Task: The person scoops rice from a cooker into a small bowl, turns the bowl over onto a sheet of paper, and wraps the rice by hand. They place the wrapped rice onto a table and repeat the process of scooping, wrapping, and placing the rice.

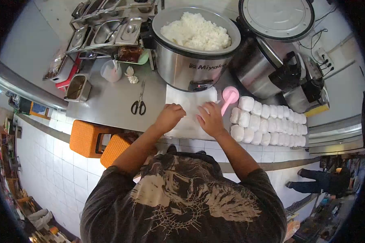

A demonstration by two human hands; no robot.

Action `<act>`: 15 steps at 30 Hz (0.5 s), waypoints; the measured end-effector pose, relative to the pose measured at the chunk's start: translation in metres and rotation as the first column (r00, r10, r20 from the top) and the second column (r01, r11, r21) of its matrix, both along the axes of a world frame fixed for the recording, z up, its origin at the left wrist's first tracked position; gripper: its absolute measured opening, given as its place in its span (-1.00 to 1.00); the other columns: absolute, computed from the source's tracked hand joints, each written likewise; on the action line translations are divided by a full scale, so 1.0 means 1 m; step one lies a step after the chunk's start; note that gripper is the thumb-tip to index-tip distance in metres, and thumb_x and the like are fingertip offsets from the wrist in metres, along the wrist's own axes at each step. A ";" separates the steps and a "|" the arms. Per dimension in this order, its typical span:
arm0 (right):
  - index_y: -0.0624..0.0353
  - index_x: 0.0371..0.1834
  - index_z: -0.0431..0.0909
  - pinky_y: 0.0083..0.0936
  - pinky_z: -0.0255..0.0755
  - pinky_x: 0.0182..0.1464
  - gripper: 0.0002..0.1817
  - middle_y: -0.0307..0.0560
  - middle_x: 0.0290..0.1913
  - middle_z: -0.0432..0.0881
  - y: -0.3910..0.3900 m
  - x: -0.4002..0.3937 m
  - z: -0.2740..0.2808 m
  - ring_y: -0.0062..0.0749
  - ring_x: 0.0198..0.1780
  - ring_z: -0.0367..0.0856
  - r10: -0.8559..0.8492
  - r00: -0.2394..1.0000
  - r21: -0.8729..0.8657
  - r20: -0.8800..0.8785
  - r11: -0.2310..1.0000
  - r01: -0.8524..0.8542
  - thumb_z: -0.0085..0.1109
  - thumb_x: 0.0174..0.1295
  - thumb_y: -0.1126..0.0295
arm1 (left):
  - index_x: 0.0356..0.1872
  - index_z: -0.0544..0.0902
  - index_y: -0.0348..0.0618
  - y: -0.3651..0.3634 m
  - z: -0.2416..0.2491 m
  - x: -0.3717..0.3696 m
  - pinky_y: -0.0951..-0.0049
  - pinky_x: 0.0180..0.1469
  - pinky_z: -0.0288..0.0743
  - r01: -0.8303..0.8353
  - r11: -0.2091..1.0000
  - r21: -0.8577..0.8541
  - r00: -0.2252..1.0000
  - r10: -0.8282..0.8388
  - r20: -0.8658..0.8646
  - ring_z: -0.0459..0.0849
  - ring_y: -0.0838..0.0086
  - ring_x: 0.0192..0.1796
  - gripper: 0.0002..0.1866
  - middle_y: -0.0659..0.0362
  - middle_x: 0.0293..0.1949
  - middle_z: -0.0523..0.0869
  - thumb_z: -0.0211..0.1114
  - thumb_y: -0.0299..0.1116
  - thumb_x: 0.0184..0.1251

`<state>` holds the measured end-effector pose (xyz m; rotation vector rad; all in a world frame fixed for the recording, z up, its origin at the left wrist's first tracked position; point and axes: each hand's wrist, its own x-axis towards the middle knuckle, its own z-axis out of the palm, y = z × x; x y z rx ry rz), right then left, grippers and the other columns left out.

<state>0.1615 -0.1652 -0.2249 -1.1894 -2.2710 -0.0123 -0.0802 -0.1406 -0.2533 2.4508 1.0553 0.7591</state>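
2 hands of yours are down on a sheet of white paper (190,106) that lies flat on the steel table (109,103), just in front of the open rice cooker (194,48). The paper is plain, thin and roughly square; its far edge reaches the foot of the cooker and its near edge hangs at the table's front rim. Your left hand (169,116) rests on the left part of the sheet with the fingers curled and pressed together, knuckles up; you cannot tell whether they pinch the paper or only press on it. Your right hand (210,119) lies on the right part of the sheet, fingers bent and close together, and it touches the handle of a pink rice scoop (229,98), whose round head stands up just beyond the hand. Whether that grip closes around the handle is hidden by the hand itself.

The cooker's pot is full of white cooked rice (196,30). Just right of your right hand, rows of white wrapped parcels (267,119) lie packed side by side on the table. A pair of black-handled scissors (139,104) lies left of the paper, apart from your left hand. A second cooker (271,52) with its lid raised stands behind the parcels.
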 end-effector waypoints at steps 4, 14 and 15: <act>0.06 0.17 0.63 -0.01 0.05 0.57 -0.61 0.01 0.38 0.48 0.013 0.005 -0.020 -0.08 0.45 0.36 0.225 0.903 -0.216 0.366 0.964 -0.153 0.11 0.26 0.40 | -0.21 0.71 -0.01 -0.033 0.005 -0.001 0.01 0.27 0.34 -0.065 0.997 0.036 0.936 0.073 -0.345 0.62 0.29 0.09 -0.84 0.25 -0.11 0.69 0.27 -0.42 0.19; 0.42 0.57 0.02 0.05 -0.08 0.60 -0.29 0.32 0.60 0.06 -0.050 -0.002 -0.094 0.19 0.61 0.03 -0.028 0.996 -0.466 0.079 0.883 0.062 -0.02 0.44 0.31 | 0.61 -0.06 -0.29 -0.097 -0.036 0.082 -0.24 0.59 -0.22 -0.308 0.941 -0.143 0.838 0.198 -0.508 -0.16 0.11 0.69 -0.18 -0.04 0.66 -0.11 0.06 -0.35 0.38; 0.45 0.57 -0.01 0.09 -0.11 0.60 -0.25 0.35 0.59 0.06 -0.054 -0.003 -0.102 0.23 0.60 0.03 -0.108 0.992 -0.487 0.067 0.864 0.127 0.02 0.43 0.29 | 0.62 -0.18 -0.28 -0.095 -0.040 0.079 -0.27 0.58 -0.20 -0.322 0.930 -0.178 0.774 0.151 -0.615 -0.23 0.08 0.70 -0.10 -0.04 0.67 -0.21 0.10 -0.35 0.35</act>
